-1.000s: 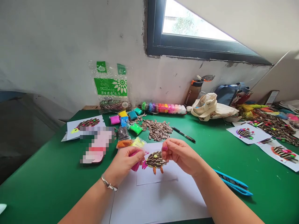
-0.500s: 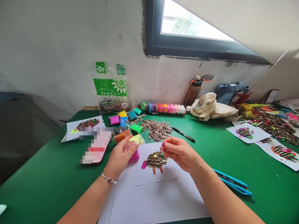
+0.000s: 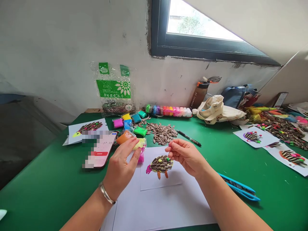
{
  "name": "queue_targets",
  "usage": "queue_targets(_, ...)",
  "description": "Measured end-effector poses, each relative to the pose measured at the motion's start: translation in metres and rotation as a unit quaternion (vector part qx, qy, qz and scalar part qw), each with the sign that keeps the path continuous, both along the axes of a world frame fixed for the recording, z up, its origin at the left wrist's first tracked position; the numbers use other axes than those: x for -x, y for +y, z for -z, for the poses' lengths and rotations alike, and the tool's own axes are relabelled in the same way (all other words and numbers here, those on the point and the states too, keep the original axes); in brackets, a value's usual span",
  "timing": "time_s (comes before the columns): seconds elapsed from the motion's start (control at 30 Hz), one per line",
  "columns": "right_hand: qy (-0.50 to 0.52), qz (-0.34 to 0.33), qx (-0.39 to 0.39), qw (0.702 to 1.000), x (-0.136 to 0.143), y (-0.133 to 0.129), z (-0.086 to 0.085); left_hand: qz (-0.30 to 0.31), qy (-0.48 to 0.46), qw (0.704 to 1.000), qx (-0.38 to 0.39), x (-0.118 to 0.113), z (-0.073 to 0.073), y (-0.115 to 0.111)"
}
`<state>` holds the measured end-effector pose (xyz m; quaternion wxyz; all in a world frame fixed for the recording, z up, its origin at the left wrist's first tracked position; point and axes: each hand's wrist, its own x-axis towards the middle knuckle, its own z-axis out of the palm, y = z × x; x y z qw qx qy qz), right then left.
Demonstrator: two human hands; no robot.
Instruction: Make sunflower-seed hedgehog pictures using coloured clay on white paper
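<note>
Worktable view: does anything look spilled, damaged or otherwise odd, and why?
The central seed heap lies loose on the green table, as if spilled, though perhaps tipped out deliberately. The wall looks damaged: its surface is chipped beside the window frame.

Two bare forearms reach in from the bottom corners, the left arm point(image 3: 86, 210) and the right arm point(image 3: 231, 202) angled inward. The left hand point(image 3: 120, 170) shows its back, its fingers together and stretched forward, the thumb apart from them. The right hand point(image 3: 185, 157) is turned inward, thumb and index finger meeting at the tips in a pinch, the other fingers loosely curled beneath. The two hands are apart, roughly level.
</note>
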<state>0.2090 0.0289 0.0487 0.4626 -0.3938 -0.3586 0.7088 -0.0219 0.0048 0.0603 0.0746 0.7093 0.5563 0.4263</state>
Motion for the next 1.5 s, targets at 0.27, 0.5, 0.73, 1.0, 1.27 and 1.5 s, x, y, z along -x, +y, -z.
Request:
queue_targets(0.27,-0.014,0.008,0.0,1.0,0.0,0.0,0.0,0.028,-0.007,0.999,0.015,-0.002,-0.001,-0.004)
queue_targets(0.5,0.042,0.024,-0.014,0.999,-0.001,0.0,0.001,0.071,-0.025,0.997,-0.011,-0.002,0.007,-0.006)
queue_targets(0.73,0.084,0.024,0.047,0.995,-0.004,0.001,-0.001,0.091,-0.032,0.995,0.006,-0.005,0.006,-0.006)
queue_targets(1.0,0.043,-0.044,0.005,0.998,0.002,-0.004,-0.006,0.093,-0.08,0.986,0.109,-0.011,0.0,-0.012)
queue_targets(1.27,-0.031,-0.033,-0.05,0.998,0.007,-0.009,-0.005,0.105,-0.118,0.975,0.154,-0.013,-0.002,-0.013)
queue_targets(1.5,0.047,-0.045,-0.023,0.998,0.004,-0.006,-0.006,0.129,-0.115,0.971,0.166,-0.015,-0.002,-0.012)
